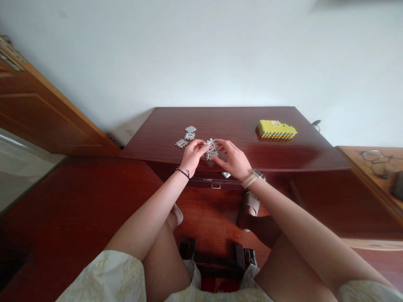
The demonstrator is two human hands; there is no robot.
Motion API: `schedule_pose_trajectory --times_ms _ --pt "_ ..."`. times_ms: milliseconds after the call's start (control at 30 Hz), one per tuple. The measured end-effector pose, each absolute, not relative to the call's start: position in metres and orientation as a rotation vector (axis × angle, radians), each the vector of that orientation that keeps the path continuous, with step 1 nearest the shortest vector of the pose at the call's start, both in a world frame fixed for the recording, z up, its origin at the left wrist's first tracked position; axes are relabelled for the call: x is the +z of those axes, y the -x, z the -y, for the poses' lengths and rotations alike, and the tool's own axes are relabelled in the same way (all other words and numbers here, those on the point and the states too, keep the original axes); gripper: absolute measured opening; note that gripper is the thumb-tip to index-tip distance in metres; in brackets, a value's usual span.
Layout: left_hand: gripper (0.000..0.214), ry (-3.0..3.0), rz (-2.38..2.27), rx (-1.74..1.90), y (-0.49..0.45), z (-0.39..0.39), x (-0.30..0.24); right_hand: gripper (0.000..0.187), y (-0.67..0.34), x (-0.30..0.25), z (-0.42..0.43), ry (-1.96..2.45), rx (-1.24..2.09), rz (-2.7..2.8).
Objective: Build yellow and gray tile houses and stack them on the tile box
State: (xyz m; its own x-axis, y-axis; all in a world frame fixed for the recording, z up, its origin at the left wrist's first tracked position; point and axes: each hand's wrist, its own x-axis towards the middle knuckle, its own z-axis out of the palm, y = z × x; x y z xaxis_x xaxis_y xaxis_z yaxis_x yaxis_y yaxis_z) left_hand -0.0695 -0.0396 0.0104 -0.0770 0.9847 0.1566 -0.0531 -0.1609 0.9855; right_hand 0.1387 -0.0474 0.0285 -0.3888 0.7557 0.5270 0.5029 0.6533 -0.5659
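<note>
My left hand (pixel 192 156) and my right hand (pixel 233 159) meet over the dark reddish wooden cabinet top (pixel 226 126). Between their fingers is a small grey-white interlocking foam tile (pixel 210 146) with a red-and-white window pattern. A second, similar tile (pixel 211 155) sits directly below it, partly hidden by my fingers. Further back, to the left, several matching tiles lie flat and linked, including one (pixel 190 136) and another (pixel 181 143). A stack of yellow foam tiles (pixel 276 129) with multicoloured edges lies at the right, well away from both hands.
Eyeglasses (pixel 377 163) and a dark phone-like object (pixel 398 184) lie on a lower wooden surface at the right. A wooden door (pixel 47 113) stands at the left. A drawer handle (pixel 215 186) sits below the cabinet's front edge, and a white wall rises behind.
</note>
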Motion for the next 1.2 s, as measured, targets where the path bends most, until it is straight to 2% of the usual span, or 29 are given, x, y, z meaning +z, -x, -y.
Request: schedule_pose_trajectory --times_ms 167,267,367,633,933,1100,1200 --pt "0.046 -1.078 -0.978 1.396 0.053 0.053 0.016 0.060 -0.135 0.034 0.055 1.038 0.283 2.022" --pt "0.049 -1.037 -0.951 1.392 0.046 0.057 0.018 0.053 -0.135 0.035 0.055 1.032 0.206 2.029" --pt "0.048 -1.014 -0.939 1.399 0.044 0.057 0.017 0.049 -0.138 0.036 0.054 1.025 0.169 2.067" --pt "0.041 -1.065 -0.890 1.360 0.049 0.054 0.014 0.053 -0.153 0.032 0.040 0.967 0.079 2.202" --pt "0.024 -1.716 -1.120 1.269 0.071 0.042 0.003 0.050 -0.174 0.022 0.029 1.074 0.236 2.271" --pt "0.024 -2.170 -1.189 1.198 0.082 0.039 0.003 0.027 -0.185 0.019 0.022 1.088 0.302 2.326" --pt "0.025 -2.357 -1.175 1.091 0.084 0.038 0.002 0.022 -0.189 0.014 0.017 1.052 0.309 2.361"
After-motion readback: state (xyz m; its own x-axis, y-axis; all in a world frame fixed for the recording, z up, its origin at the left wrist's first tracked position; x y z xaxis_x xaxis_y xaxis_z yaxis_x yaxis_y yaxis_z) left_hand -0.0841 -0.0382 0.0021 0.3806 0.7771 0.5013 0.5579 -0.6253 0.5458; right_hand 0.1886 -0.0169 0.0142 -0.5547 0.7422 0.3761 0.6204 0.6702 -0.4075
